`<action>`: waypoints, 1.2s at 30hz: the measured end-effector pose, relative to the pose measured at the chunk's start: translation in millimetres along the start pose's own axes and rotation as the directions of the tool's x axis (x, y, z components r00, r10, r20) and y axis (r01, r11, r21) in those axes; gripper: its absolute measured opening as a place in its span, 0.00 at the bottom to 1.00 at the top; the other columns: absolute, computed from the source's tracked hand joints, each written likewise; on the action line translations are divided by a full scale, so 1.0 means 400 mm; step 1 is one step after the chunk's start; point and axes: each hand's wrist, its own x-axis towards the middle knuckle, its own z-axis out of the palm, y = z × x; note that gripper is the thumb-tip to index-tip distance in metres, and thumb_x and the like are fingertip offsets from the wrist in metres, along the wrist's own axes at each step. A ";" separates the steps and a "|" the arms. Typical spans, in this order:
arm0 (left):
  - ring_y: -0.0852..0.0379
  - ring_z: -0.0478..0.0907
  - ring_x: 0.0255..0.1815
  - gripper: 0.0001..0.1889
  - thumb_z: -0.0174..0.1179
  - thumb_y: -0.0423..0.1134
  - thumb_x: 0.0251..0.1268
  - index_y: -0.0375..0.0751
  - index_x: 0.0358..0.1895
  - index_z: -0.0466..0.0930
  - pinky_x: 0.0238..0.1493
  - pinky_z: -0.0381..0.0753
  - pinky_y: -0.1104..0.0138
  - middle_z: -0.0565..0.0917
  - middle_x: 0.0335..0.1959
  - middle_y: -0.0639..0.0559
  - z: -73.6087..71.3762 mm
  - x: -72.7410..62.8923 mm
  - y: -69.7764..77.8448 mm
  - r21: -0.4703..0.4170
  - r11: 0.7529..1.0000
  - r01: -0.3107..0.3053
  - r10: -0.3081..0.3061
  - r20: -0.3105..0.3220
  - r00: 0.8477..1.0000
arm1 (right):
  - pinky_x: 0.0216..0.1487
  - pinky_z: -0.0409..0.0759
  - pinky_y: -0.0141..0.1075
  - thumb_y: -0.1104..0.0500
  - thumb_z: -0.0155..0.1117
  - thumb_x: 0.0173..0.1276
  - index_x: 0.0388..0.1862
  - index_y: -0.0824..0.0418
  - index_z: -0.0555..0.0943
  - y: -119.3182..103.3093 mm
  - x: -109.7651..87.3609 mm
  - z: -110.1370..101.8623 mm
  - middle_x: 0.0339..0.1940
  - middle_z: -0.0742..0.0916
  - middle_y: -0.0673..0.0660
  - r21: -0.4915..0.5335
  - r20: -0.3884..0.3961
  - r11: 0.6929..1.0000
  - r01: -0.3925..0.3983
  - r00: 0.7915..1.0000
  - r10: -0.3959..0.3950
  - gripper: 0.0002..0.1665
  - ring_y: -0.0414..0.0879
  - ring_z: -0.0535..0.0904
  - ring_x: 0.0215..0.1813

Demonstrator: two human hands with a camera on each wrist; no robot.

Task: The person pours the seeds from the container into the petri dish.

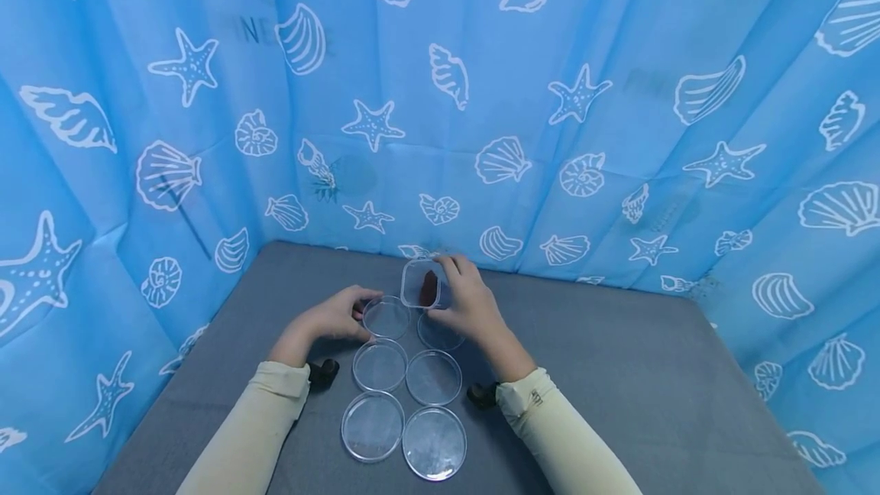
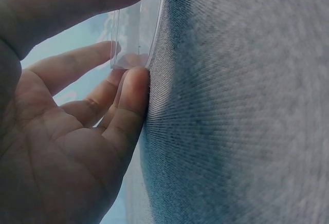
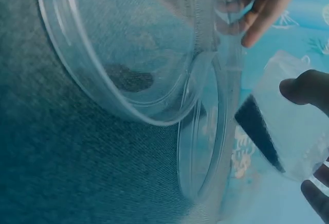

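Note:
My left hand [image 1: 340, 313] is at the side of the back left clear petri dish [image 1: 386, 318]; its thumb and fingers hold the rim, low on the cloth. In the left wrist view the clear dish wall [image 2: 136, 34] shows between the fingers. My right hand [image 1: 474, 304] grips a clear plastic tub [image 1: 412, 281], raised and tilted over the back dishes. Dark reddish-brown matter [image 1: 429, 289] lies along one side inside the tub; the right wrist view shows it as a dark wedge [image 3: 258, 131]. Beneath the right hand, the back right petri dish [image 1: 440, 336] is partly covered.
Nearer me stand more clear petri dishes: a middle left dish [image 1: 380, 367], a middle right dish [image 1: 434, 378], a front left dish [image 1: 373, 426] and a front right dish [image 1: 435, 443]. Grey cloth [image 1: 619, 396] covers the table. A blue shell-print curtain [image 1: 412, 159] hangs behind.

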 end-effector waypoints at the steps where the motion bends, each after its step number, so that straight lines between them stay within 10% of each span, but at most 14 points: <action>1: 0.47 0.78 0.56 0.46 0.81 0.33 0.52 0.38 0.77 0.72 0.53 0.86 0.56 0.75 0.67 0.36 0.000 0.000 0.000 0.001 1.000 -0.003 0.003 0.002 1.000 | 0.59 0.87 0.57 0.53 0.90 0.52 0.79 0.55 0.68 -0.003 0.002 0.002 0.73 0.77 0.61 -0.022 -0.001 0.999 0.024 1.000 -0.024 0.58 0.61 0.74 0.74; 11: 0.48 0.77 0.54 0.46 0.82 0.34 0.52 0.38 0.77 0.72 0.52 0.84 0.58 0.76 0.66 0.37 0.002 0.005 0.001 0.016 1.000 -0.005 0.005 0.003 1.000 | 0.67 0.84 0.51 0.53 0.91 0.48 0.76 0.58 0.72 -0.019 0.016 0.023 0.72 0.82 0.59 -0.256 0.003 0.953 0.163 0.986 -0.168 0.57 0.59 0.77 0.71; 36: 0.45 0.78 0.58 0.47 0.83 0.35 0.51 0.37 0.78 0.71 0.59 0.86 0.51 0.75 0.69 0.36 0.007 0.004 -0.004 0.013 1.000 -0.002 0.002 -0.007 1.000 | 0.61 0.86 0.55 0.67 0.77 0.64 0.71 0.56 0.78 -0.067 0.026 0.036 0.67 0.85 0.61 -0.336 -0.043 0.864 0.376 0.910 -0.412 0.36 0.60 0.80 0.67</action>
